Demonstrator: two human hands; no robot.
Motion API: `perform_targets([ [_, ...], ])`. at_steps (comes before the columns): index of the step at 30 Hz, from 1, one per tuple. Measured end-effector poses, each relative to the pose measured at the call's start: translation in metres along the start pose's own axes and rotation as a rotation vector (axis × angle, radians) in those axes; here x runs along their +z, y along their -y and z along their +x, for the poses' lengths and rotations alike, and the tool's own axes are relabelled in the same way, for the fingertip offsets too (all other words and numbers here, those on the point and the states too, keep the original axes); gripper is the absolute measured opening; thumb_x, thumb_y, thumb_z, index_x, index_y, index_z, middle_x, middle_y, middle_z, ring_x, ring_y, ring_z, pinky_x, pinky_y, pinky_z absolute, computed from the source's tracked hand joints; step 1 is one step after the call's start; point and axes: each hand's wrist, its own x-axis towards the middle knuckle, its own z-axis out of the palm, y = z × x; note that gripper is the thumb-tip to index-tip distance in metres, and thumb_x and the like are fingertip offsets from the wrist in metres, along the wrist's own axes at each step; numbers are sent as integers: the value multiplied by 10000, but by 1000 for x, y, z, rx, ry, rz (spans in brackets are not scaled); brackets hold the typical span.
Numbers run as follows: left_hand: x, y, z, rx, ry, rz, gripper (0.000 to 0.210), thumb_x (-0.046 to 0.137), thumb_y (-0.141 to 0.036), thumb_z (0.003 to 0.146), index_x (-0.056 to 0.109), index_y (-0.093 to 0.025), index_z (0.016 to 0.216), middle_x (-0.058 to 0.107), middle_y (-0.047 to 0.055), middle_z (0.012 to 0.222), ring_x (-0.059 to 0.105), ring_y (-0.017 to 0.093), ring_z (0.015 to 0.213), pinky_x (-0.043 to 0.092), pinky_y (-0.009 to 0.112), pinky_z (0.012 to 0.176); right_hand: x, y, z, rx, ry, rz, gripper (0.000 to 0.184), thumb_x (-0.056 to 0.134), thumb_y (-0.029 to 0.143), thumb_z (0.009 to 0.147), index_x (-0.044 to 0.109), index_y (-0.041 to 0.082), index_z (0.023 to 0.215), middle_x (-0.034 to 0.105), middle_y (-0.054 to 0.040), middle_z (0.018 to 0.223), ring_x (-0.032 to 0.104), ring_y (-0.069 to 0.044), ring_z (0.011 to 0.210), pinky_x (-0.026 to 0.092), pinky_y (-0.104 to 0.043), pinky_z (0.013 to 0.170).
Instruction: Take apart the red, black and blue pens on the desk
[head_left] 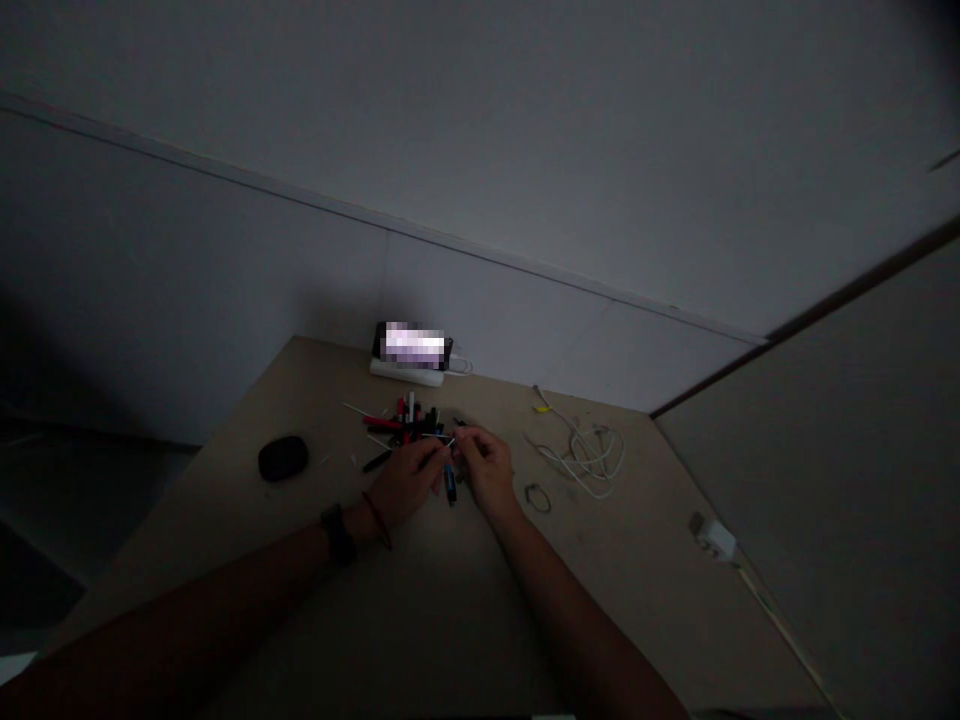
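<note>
My left hand (409,477) and my right hand (487,465) meet over the table, their fingers pinched close together. A thin, pale stick-like piece (451,442) runs between the fingertips, and both hands appear closed on it; dim light hides its exact kind. Just behind and left of the fingers lies a loose pile of pen-like pieces (384,423) in red, black and white. A blue and black pen-like piece (450,486) lies below the fingertips, between the hands. My left wrist wears a dark watch and a red band.
A lit phone (412,346) leans at the wall on a white block (406,374). Left lies a dark rounded case (283,459). Right are a tangled white cable (581,455), a small loop (538,498) and a white plug block (716,540) near the table's (630,600) right edge.
</note>
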Motion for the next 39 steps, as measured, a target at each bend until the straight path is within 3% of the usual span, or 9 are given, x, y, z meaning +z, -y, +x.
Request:
perform_targets([
  [5, 0, 2, 0, -20, 11, -19, 344, 438, -443, 945, 586, -195, 759, 536, -32, 537, 508, 145, 520, 367, 270, 570, -7, 1, 7, 35, -155, 90, 400, 631, 583, 822, 672, 185, 812, 515, 44, 550, 375, -104, 430, 274, -230, 409],
  [8, 0, 2, 0, -28, 6, -38, 342, 426, -446, 949, 604, -189, 807, 525, -38, 530, 489, 139, 499, 357, 266, 555, -12, 2, 11, -3, -212, -45, 397, 618, 575, 826, 657, 184, 768, 542, 33, 558, 416, -114, 454, 307, -236, 435],
  [13, 1, 1, 0, -23, -15, -78, 340, 406, -426, 958, 592, -186, 805, 515, -37, 524, 491, 140, 508, 370, 267, 570, -13, -2, 9, -142, -126, -468, 352, 616, 491, 850, 696, 171, 729, 639, -19, 624, 548, -159, 571, 398, -269, 562],
  [22, -1, 0, 0, -47, -27, -89, 343, 408, -438, 959, 602, -188, 827, 519, -36, 529, 488, 139, 511, 365, 261, 556, -16, -6, 7, -212, -76, -687, 300, 608, 452, 879, 747, 198, 802, 714, -56, 740, 616, -187, 641, 432, -289, 620],
  [28, -1, 2, 0, -37, -31, -120, 352, 406, -456, 962, 601, -192, 836, 513, -37, 534, 482, 143, 521, 364, 266, 569, -14, 4, 5, -187, -143, -472, 425, 477, 506, 945, 724, 193, 794, 696, -44, 720, 615, -199, 677, 459, -291, 634],
  [35, 0, -2, -1, -8, -13, -48, 383, 432, -444, 958, 520, -199, 677, 528, -24, 548, 502, 146, 550, 380, 283, 612, -1, 14, -4, -129, 83, -136, 402, 609, 584, 856, 664, 208, 725, 643, -11, 651, 588, -168, 606, 463, -273, 580],
  [39, 0, -4, -1, -5, 1, -40, 352, 453, -430, 947, 535, -198, 696, 527, -28, 550, 503, 145, 558, 383, 283, 616, -2, 7, 1, -50, 3, -45, 413, 585, 615, 859, 580, 222, 728, 517, 39, 551, 435, -117, 448, 338, -240, 435],
])
